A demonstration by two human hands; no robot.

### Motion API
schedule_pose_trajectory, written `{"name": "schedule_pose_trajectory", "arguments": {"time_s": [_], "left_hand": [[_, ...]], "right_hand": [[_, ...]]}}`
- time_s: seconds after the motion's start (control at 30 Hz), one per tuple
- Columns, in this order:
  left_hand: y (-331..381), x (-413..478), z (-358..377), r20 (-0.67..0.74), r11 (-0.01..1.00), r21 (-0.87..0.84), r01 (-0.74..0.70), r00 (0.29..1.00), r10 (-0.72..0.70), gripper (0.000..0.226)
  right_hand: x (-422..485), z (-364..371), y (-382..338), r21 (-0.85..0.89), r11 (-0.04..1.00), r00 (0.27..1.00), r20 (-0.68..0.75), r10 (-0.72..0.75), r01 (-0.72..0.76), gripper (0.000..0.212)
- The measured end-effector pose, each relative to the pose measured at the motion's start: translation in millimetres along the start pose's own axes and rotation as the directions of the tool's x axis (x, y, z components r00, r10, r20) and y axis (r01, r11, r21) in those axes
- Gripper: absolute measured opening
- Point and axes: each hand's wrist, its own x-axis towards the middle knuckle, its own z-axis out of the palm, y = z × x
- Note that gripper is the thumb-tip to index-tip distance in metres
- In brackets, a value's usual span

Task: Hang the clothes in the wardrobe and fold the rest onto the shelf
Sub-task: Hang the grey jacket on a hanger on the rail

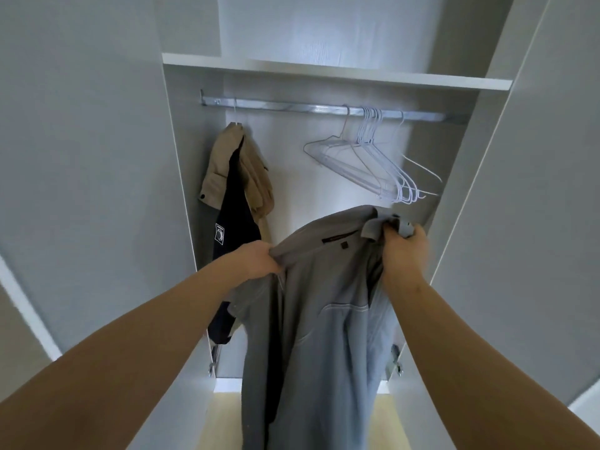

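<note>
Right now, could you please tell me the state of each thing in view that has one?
Grey shirt: off the rail, held up by both hands.
Left hand: grips the shirt's shoulder.
Right hand: grips the shirt near its collar.
White hangers: bare, bunched on the rail's right part.
Beige garment: hung at the rail's left end.
Dark garment: hung against it.
Wardrobe doors: open.

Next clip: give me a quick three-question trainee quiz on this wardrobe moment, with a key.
1. Which hands grip the grey shirt? A) one only B) both C) neither
2. True or false: the shirt already hangs on the rail.
3. Fill in: the empty hangers are bunched toward the rail's ____ end.
Key: 1 B, the left hand and right hand hold it near its top; 2 false; 3 right.
</note>
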Motion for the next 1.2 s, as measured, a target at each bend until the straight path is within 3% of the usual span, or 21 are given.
{"name": "schedule_pose_trajectory", "arguments": {"time_s": [0.17,0.3,0.47,0.53,0.67,0.87,1.0,1.07,1.2], "left_hand": [[7.2,64.6,-24.0,-0.079,0.916,-0.394,0.076,0.990,-0.116,0.031],[15.8,116.4,-42.7,-0.003,0.660,-0.734,0.162,0.970,-0.241,0.030],[38.2,180.2,-65.3,0.011,0.444,-0.886,0.135,0.962,-0.272,0.022],[53.0,207.1,-73.6,-0.029,0.400,-0.912,0.090,0.959,-0.282,0.023],[76.0,250.7,-80.7,-0.088,0.392,-0.919,0.043,0.947,-0.310,0.025],[86.1,301.1,-89.4,-0.098,0.415,-0.907,0.066,0.927,-0.361,0.021],[82.1,325.0,-98.4,-0.081,0.486,-0.869,0.097,0.940,-0.332,0.022],[78.7,334.1,-106.2,-0.076,0.501,-0.860,0.093,0.949,-0.306,0.021],[75.8,347.3,-120.5,-0.075,0.506,-0.859,0.080,0.957,-0.280,0.023]], "right_hand": [[46.3,44.7,13.5,0.003,0.999,0.998,0.040,0.051,-0.051,0.020],[95.0,84.3,27.6,-0.034,0.998,0.985,0.163,0.048,-0.043,0.015],[159.1,131.4,34.4,-0.115,0.993,0.940,0.339,0.020,0.020,0.003],[189.5,149.9,36.9,-0.128,0.991,0.910,0.415,0.023,0.033,0.010],[237.0,179.6,44.9,-0.204,0.974,0.848,0.529,0.027,0.096,0.013],[292.9,209.3,43.1,-0.267,0.930,0.890,0.441,-0.117,0.255,0.011],[320.6,219.0,37.7,-0.524,0.759,0.911,0.343,-0.228,0.387,0.023],[332.1,223.1,36.5,-0.569,0.716,0.912,0.312,-0.268,0.405,0.029],[348.6,231.7,37.4,-0.670,0.645,0.920,0.363,-0.148,0.367,0.053]]}}
